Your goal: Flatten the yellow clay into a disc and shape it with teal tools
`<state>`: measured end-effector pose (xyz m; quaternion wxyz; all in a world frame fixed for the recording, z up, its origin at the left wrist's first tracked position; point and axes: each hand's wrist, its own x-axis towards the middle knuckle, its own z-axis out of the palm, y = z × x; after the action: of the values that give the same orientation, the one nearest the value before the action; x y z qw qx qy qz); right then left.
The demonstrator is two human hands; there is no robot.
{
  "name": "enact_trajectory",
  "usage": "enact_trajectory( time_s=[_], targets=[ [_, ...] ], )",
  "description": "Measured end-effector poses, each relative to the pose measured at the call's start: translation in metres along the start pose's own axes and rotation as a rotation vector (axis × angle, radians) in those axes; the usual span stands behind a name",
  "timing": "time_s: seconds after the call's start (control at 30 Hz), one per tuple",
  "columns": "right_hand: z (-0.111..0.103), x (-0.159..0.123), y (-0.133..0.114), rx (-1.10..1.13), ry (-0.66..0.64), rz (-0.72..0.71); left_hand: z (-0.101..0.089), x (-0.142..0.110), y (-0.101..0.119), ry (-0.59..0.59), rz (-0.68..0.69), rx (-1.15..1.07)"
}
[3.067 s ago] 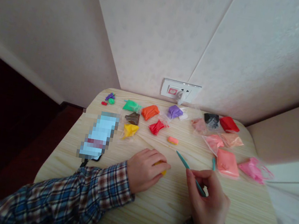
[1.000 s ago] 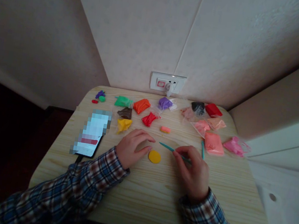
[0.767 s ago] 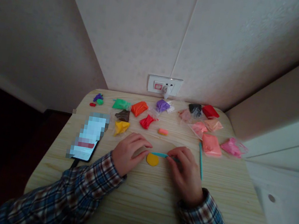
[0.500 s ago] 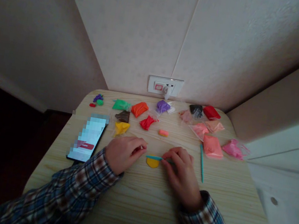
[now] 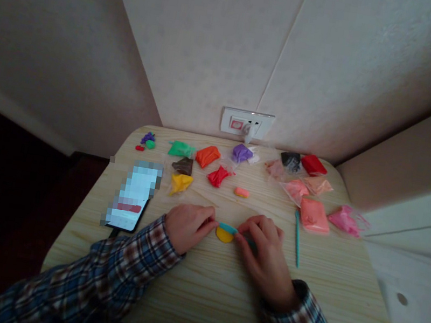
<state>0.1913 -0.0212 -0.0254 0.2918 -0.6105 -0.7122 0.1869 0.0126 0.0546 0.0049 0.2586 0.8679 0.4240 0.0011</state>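
One yellow disc (image 5: 224, 236) lies on the table (image 5: 200, 306), one teal tool (image 5: 228, 228) across its twelve-o'clock edge. At three the right hand (image 5: 262, 251) grips it; at nine the left hand (image 5: 187, 228) bunches fingertips by the tip, any grip unclear. One teal stick (image 5: 297, 240) lies beyond at three, one phone (image 5: 133, 195) at nine.

A teal tool (image 5: 227, 228) spans the flat yellow disc (image 5: 224, 236).

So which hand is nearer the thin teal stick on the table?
Right: the right hand is left of the stick; the left hand is farther left, beyond the flat yellow disc.
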Motion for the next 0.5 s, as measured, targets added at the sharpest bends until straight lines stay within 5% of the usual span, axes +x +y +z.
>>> enact_trajectory(
  time_s=[0.5],
  targets=[
    [-0.0030,-0.0046,0.0042,-0.009,0.023,-0.035,0.0013,0.0002,-0.0013,-0.065,0.058,0.089]
  ],
)
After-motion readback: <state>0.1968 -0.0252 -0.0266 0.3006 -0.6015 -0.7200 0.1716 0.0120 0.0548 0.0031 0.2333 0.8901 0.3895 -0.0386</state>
